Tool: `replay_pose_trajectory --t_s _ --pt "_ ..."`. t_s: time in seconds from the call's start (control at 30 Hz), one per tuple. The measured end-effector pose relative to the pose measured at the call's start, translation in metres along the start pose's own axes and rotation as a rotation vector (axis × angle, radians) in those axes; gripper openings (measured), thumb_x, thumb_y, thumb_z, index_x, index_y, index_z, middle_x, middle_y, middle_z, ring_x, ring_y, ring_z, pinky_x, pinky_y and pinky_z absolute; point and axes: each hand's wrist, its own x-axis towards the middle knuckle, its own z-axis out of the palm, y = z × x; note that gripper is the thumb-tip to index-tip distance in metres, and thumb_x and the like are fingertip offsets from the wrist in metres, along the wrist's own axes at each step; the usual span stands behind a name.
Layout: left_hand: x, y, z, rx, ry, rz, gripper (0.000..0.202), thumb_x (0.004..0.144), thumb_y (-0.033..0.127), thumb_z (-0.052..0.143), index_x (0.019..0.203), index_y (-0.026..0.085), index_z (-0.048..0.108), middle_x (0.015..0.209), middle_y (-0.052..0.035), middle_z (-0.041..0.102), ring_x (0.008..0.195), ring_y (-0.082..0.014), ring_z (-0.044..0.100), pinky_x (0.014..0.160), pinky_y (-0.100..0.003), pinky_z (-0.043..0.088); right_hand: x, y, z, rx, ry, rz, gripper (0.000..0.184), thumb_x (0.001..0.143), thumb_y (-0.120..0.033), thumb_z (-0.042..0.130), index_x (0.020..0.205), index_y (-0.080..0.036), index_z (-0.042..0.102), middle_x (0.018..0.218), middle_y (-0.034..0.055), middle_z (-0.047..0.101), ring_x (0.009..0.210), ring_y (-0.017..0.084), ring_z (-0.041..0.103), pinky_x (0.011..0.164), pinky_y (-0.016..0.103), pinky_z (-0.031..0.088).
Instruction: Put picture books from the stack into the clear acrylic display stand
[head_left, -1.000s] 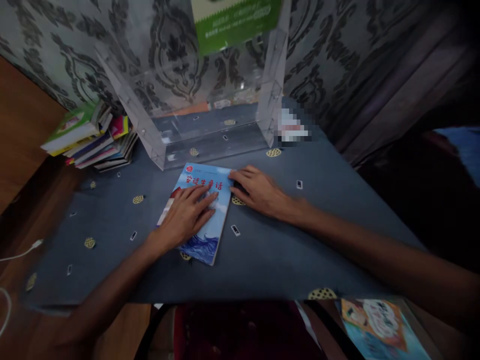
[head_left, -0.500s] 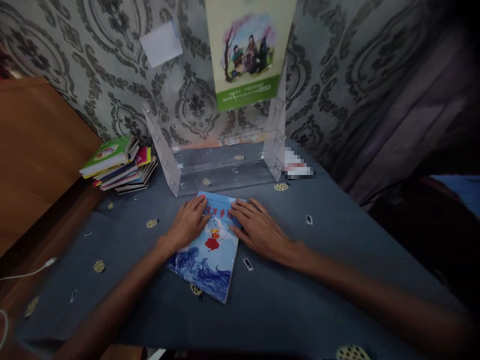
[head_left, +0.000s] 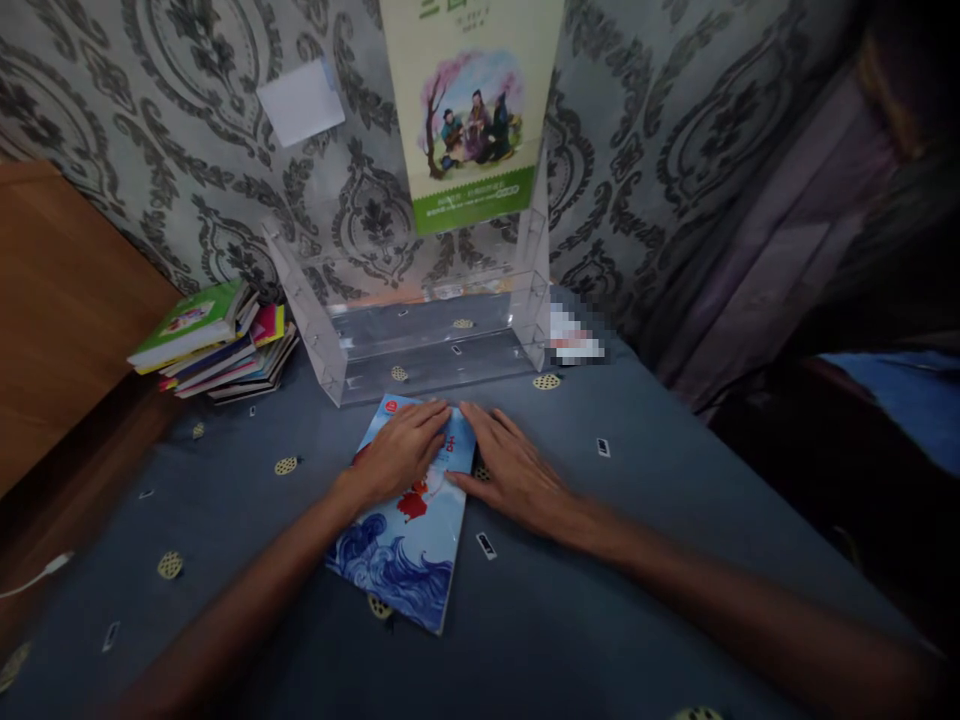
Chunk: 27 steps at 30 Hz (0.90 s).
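Note:
A blue picture book (head_left: 420,555) with a wave and a small red figure on its cover lies closed and slightly tilted on the dark cloth. My left hand (head_left: 405,450) rests flat across the upper part of the cover, hiding much of the red title. At the book's upper right edge lies my right hand (head_left: 517,470), fingers stretched out and thumb apart, its tip over the cover. Behind the book stands a clear plastic rack (head_left: 435,350), its lower tiers bare. Its top tier bears an upright green-and-cream book (head_left: 480,130).
A stack of books (head_left: 217,340) sits at the back left of the table (head_left: 637,600). A pixelated white item (head_left: 574,335) lies right of the rack. White paper (head_left: 301,102) is on the patterned wall. A white cable (head_left: 52,568) shows at the left edge.
My left hand has slid right across the cover, over the title. My right hand stays along the book's right edge. The whole view has shifted slightly.

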Motion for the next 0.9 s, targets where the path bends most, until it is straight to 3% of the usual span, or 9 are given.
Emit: replay_pose_trajectory --t_s 0.17,0.43,0.67,0.9 --pt "0.011 0.015 0.002 -0.04 -0.103 0.048 0.044 0.104 0.028 0.037 0.146 0.02 0.045 0.153 -0.0097 0.049 0.144 -0.0208 0.042 0.118 -0.047 0.034 -0.006 0.004 -0.002 0.002 0.034 0.019 0.093 0.094 -0.049 0.057 0.16 -0.017 -0.001 0.156 0.0221 0.041 0.141 0.034 0.045 0.115 0.062 0.036" --pt "0.013 0.013 0.003 -0.091 -0.058 0.06 0.04 0.104 0.03 0.039 0.14 0.018 0.052 0.147 -0.0103 0.056 0.139 -0.0215 0.048 0.115 -0.047 0.035 -0.006 0.005 -0.004 0.002 0.025 0.02 0.081 0.096 -0.054 0.051 0.157 -0.013 0.016 0.149 0.0241 0.049 0.138 0.035 0.049 0.11 0.06 0.044" --pt "0.012 0.013 0.003 -0.052 -0.09 0.07 0.042 0.104 0.03 0.04 0.143 0.015 0.049 0.149 -0.0113 0.053 0.142 -0.0223 0.044 0.116 -0.047 0.034 -0.006 0.007 -0.006 0.013 -0.043 0.024 0.082 0.096 -0.056 0.048 0.157 -0.01 0.017 0.152 0.0253 0.045 0.141 0.035 0.045 0.115 0.06 0.038" --pt "-0.004 0.021 -0.009 -0.034 -0.162 0.161 0.041 0.106 0.03 0.036 0.139 0.017 0.055 0.149 -0.01 0.053 0.143 -0.0218 0.044 0.119 -0.048 0.029 -0.008 0.011 -0.011 0.021 -0.112 0.003 0.088 0.094 -0.068 0.043 0.157 -0.01 0.023 0.154 0.0247 0.043 0.146 0.035 0.037 0.116 0.061 0.034"
